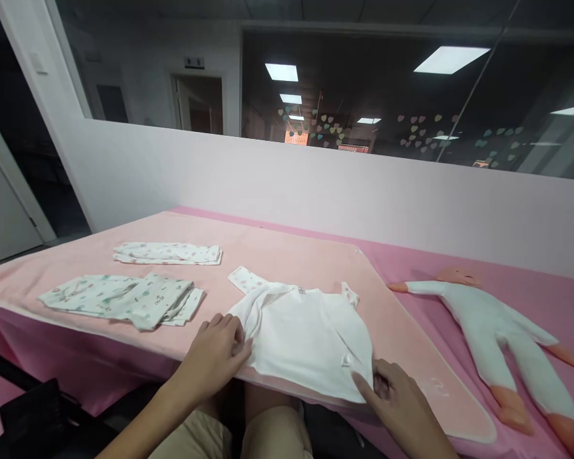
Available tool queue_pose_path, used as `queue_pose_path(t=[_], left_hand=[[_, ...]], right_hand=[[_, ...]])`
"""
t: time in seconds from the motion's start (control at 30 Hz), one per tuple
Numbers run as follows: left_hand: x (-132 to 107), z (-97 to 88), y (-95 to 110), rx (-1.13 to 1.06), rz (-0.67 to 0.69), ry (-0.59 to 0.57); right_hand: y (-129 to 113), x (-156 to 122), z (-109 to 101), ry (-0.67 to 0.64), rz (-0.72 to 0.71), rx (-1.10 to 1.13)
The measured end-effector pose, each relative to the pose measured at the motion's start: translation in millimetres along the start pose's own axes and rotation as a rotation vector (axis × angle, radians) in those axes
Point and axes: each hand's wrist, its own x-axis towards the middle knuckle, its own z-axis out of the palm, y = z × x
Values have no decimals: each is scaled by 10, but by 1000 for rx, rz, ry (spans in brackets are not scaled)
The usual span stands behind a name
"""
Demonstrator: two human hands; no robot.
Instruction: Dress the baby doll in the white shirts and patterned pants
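A white baby shirt [306, 331] lies spread on the light pink blanket, its neck label away from me and its hem near the front edge. Printed fabric shows at its two sleeve ends. My left hand [220, 347] is closed at the shirt's left edge, thumb and fingers gripping the cloth. At the lower right corner, my right hand [399, 395] has its thumb on top of the fabric and its fingers curled by the edge, pinching it. To the left lies a folded garment with green print [124, 299]. Behind that is a narrow folded garment with pinkish print [167, 253].
The light pink blanket [268, 248] covers most of the table over a darker pink cloth [382, 255]. On the right lies a baby doll [483, 319] in a white suit. A low white wall [316, 185] with a window above borders the far side.
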Motion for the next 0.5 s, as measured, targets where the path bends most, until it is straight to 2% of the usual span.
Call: queue_pose_path(t=[0.1,0.17,0.3,0.4,0.43,0.5], left_hand=[[2,163,-144,69,-81,159],[140,254,-242,136,-157,189],[432,271,-360,157,-257,46],[564,175,-359,77,-227,-78],[592,142,-327,51,-212,-70],[624,97,-192,5,-175,38]], right_hand=[[49,-32,37,70,-14,-58],[125,82,70,153,33,-99],[311,375,126,200,46,-141],[367,566,125,170,-15,-150],[343,620,114,176,-29,-133],[204,699,85,232,-55,-50]])
